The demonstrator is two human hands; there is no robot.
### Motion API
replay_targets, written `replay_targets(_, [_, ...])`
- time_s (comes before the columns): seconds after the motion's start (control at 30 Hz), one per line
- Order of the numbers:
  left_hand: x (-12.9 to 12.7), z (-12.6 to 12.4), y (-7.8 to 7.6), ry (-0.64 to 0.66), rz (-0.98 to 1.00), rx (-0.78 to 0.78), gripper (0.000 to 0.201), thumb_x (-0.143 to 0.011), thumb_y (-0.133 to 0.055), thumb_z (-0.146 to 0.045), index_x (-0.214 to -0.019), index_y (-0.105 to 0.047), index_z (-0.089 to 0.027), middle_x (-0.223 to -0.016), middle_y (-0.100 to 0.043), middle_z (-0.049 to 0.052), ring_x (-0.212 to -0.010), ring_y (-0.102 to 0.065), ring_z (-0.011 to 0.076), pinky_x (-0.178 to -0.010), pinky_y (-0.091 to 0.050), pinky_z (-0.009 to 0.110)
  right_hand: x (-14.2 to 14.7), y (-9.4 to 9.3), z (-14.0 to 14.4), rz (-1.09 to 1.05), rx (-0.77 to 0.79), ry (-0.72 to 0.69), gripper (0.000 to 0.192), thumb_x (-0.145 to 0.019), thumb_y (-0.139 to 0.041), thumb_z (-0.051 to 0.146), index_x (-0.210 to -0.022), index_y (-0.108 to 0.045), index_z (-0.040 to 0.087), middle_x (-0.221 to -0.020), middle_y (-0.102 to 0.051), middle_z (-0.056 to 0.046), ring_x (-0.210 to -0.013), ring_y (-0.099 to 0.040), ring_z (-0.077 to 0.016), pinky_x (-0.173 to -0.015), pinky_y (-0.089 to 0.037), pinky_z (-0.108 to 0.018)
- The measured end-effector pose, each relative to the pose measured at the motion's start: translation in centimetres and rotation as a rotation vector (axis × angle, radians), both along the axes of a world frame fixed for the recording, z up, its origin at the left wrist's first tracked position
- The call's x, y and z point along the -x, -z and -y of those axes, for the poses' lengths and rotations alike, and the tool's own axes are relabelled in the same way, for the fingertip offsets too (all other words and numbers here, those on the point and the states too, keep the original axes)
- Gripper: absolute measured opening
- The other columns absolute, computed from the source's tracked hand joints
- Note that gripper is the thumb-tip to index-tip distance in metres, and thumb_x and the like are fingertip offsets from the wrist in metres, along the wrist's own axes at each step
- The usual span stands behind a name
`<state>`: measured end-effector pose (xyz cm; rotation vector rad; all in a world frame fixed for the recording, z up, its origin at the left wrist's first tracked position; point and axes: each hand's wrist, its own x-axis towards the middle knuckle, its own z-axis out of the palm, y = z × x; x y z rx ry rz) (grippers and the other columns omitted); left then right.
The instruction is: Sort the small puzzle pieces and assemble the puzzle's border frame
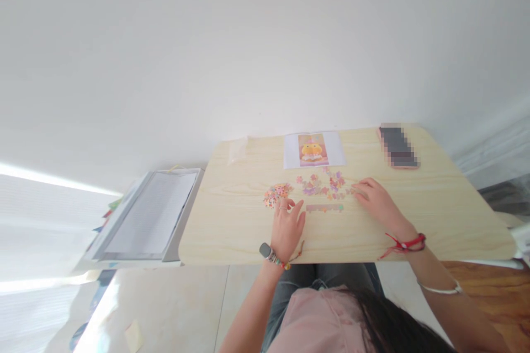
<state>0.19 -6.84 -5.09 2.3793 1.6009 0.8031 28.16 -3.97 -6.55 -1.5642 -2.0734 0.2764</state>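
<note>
A heap of small, multicoloured jigsaw puzzle pieces (276, 195) lies on the pale wooden table. My left hand (287, 228) rests at its near edge, fingers apart and curved, with the fingertips by the heap. To the right are loosely scattered puzzle pieces (314, 184). In front of them is a straight joined strip of puzzle pieces (325, 207). At the right end of the scatter, my right hand (379, 204) has its thumb and forefinger closed about a small puzzle piece (352, 191). Behind the pieces lies a printed picture sheet (292, 151) showing a yellow-orange figure.
A phone (398, 147) lies at the table's back right. A clear plastic bag (238, 150) is at the back left. Left of the table (223, 231) stands a white tray with papers (153, 215). A white wall (265, 43) rises behind the table.
</note>
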Motion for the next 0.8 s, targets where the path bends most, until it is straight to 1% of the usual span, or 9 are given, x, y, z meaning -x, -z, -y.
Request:
replay_targets(0.13, [0.3, 0.5, 0.3, -0.006, 0.001, 0.010, 0.026, -0.082, -0.050, -0.016, -0.107, -0.056, -0.019, -0.095, -0.044, 0.007, -0.092, -0.048, 0.0204, -0.085, -0.046, 0.041, 0.3, 0.2, -0.9, -0.037, 0.045, -0.050, 0.019, -0.081, -0.045, 0.022, -0.089, -0.063, 0.021, -0.090, -0.055, -0.007, -0.087, -0.055, -0.0198, -0.078, -0.045, -0.035])
replay_targets(0.27, [1.1, 1.0, 0.6, -0.030, -0.010, 0.034, 0.025, -0.081, -0.050, -0.014, -0.105, -0.057, -0.018, -0.095, -0.046, 0.007, -0.093, -0.048, 0.0207, -0.085, -0.046, 0.042, 0.2, 0.6, -0.9, -0.056, 0.088, -0.057, 0.014, -0.082, -0.045, 0.023, -0.081, -0.059, 0.019, -0.087, -0.054, -0.006, -0.084, -0.055, -0.0191, -0.077, -0.045, -0.035])
replay_targets(0.4, [1.5, 1.2, 0.8, -0.025, -0.029, 0.079, 0.024, -0.081, -0.049, -0.012, -0.103, -0.057, -0.017, -0.091, -0.048, 0.008, -0.092, -0.049, 0.0216, -0.083, -0.046, 0.043, 0.1, 1.0, -0.7, -0.072, 0.070, -0.057, 0.012, -0.083, -0.046, 0.025, -0.081, -0.056, 0.019, -0.087, -0.054, -0.006, -0.083, -0.055, -0.0195, -0.077, -0.045, -0.036])
replay_targets(0.53, [1.3, 1.2, 0.8, -0.029, 0.004, 0.099, 0.025, -0.080, -0.049, -0.013, -0.103, -0.057, -0.020, -0.094, -0.048, 0.008, -0.092, -0.049, 0.0213, -0.083, -0.046, 0.043, 0.5, 0.7, -1.0, -0.068, 0.073, -0.086, 0.015, -0.084, -0.042, 0.023, -0.080, -0.056, 0.019, -0.086, -0.054, -0.006, -0.083, -0.055, -0.0191, -0.076, -0.045, -0.036])
replay_targets(0.67, [0.9, 1.1, 0.8, -0.018, 0.017, 0.078, 0.025, -0.081, -0.049, -0.013, -0.104, -0.056, -0.019, -0.096, -0.046, 0.009, -0.093, -0.048, 0.0213, -0.084, -0.046, 0.043, 0.8, 0.3, -1.3, -0.056, 0.068, -0.087, 0.014, -0.083, -0.044, 0.024, -0.085, -0.057, 0.019, -0.089, -0.054, -0.007, -0.086, -0.055, -0.0203, -0.078, -0.045, -0.037])
replay_targets(0.8, [0.7, 1.0, 0.6, -0.024, 0.004, 0.055, 0.024, -0.083, -0.048, -0.016, -0.105, -0.056, -0.019, -0.097, -0.044, 0.008, -0.093, -0.048, 0.0204, -0.085, -0.046, 0.042, 0.8, 0.6, -1.1, -0.076, 0.050, -0.062, 0.017, -0.083, -0.045, 0.025, -0.091, -0.059, 0.020, -0.091, -0.054, -0.007, -0.087, -0.055, -0.0208, -0.080, -0.044, -0.038])
